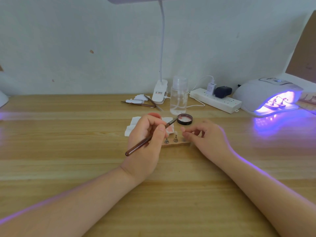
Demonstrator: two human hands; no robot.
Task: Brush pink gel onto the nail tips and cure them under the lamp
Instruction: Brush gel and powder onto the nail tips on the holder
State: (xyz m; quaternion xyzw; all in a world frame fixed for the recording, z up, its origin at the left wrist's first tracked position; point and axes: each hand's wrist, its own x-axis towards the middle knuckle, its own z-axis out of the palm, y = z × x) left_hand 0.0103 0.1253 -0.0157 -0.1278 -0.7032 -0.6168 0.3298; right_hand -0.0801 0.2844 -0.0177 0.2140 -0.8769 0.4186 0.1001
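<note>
My left hand [147, 134] grips a brown brush [140, 146], its tip reaching into a small black lid [185, 119] smeared with pink gel. My right hand [203, 134] pinches a nail tip stand [185, 134] over a small wooden holder [177, 144]. Two metal stands [171, 139] stand upright on that holder, one with a pale nail tip. At the right, the white curing lamp [266, 93] glows purple, with several nail tips on stands [277, 102] inside it.
White wipes [132, 125], one stained pink, lie behind my left hand. A clear liquid bottle [179, 95], a clip lamp base [159, 92], spare brushes [145, 104] and a white power strip [217, 100] line the back of the wooden table [68, 142].
</note>
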